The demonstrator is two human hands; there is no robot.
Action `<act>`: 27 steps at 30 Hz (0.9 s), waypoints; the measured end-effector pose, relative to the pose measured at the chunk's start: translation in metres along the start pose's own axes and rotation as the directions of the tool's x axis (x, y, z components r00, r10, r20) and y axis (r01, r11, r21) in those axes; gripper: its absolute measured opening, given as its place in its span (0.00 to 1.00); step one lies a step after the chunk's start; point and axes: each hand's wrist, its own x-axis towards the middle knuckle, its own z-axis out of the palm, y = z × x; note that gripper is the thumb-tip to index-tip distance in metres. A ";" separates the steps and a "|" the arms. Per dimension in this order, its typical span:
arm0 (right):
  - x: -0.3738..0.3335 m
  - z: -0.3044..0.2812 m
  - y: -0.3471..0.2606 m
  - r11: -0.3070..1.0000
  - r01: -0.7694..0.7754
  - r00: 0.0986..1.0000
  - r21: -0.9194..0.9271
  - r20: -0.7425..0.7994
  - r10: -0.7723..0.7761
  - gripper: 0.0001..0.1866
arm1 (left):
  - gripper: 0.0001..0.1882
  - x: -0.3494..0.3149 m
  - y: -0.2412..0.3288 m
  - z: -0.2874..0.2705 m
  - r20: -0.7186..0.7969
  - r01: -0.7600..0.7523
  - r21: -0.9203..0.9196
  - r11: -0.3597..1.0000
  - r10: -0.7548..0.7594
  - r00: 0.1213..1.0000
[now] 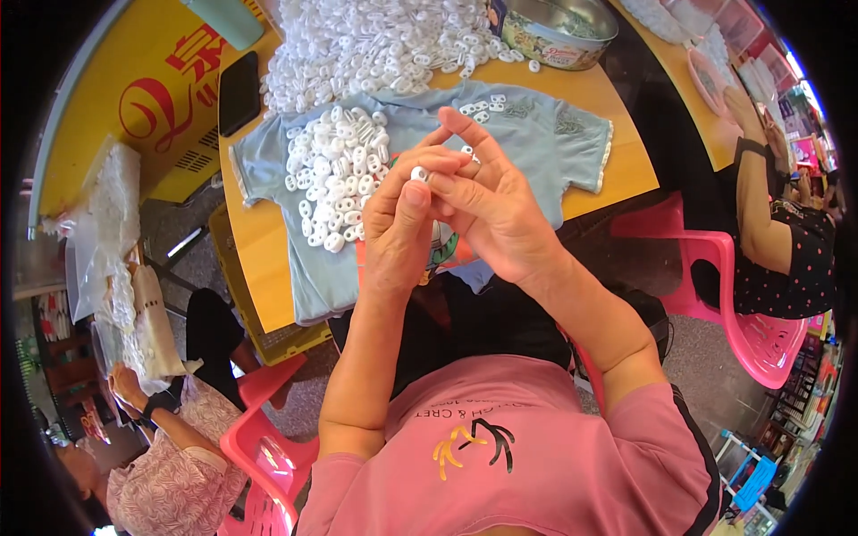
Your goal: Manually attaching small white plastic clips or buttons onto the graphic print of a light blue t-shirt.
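In front of my chest both hands meet over the table. My left hand (399, 219) pinches a small white two-hole plastic piece (419, 174) between thumb and fingers. My right hand (496, 201) presses its thumb against that same piece, with one finger raised. What lies inside the fingers is partly hidden. Beside my left hand a small heap of similar white pieces (335, 183) lies on a light blue T-shirt (313, 279) spread over the table. A few joined white pieces (483, 109) and small dark greenish bits (576, 123) lie farther right on the cloth.
A large pile of white pieces (357, 45) covers the table's far side, with an oval tin (563, 36) at its right. A black phone (239, 93) lies at left. Pink chairs (715, 259) and people at work (174, 447) flank me.
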 end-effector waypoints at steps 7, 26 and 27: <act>-0.001 0.001 0.002 0.999 0.027 0.999 -0.026 -0.021 -0.028 0.34 | 0.16 0.005 0.001 0.000 0.011 -0.024 0.055 0.998 0.023 1.000; 0.033 -0.071 -0.080 -0.037 0.171 0.951 -0.985 0.175 -0.257 0.09 | 0.16 -0.122 0.143 -0.245 -0.632 0.392 0.673 0.627 0.212 0.745; 0.033 -0.065 -0.079 -0.059 0.206 0.959 -0.977 0.214 -0.188 0.08 | 0.18 -0.140 0.144 -0.266 -0.660 0.488 0.687 0.538 0.181 0.729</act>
